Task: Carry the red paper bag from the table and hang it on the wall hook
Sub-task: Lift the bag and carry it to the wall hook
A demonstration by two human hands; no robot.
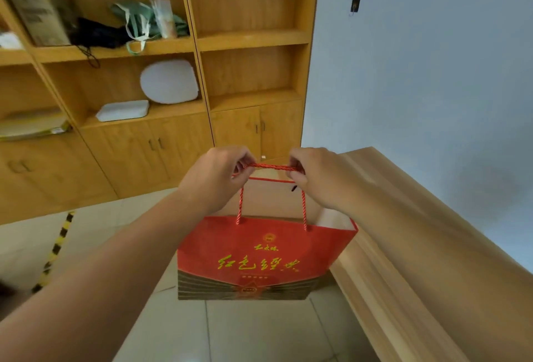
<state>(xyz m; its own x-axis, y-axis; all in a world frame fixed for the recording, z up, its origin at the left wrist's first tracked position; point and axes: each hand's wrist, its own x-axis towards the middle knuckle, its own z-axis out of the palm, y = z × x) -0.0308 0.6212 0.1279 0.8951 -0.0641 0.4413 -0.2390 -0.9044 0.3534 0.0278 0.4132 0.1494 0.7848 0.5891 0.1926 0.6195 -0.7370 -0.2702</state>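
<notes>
1. A person holds a red paper bag [265,257] in mid-air at the centre of the frame, clear of the wooden surface [403,232] at the right.
2. The left hand [216,177] and right hand [314,177] each pinch one end of the red cord handles [271,166], fingers [245,165] curled shut on them, apparently stretching the loop wide for hanging.
3. The bag hangs directly beneath the fingers.
4. The wall hook [355,5] waits at the upper right, well apart.
</notes>
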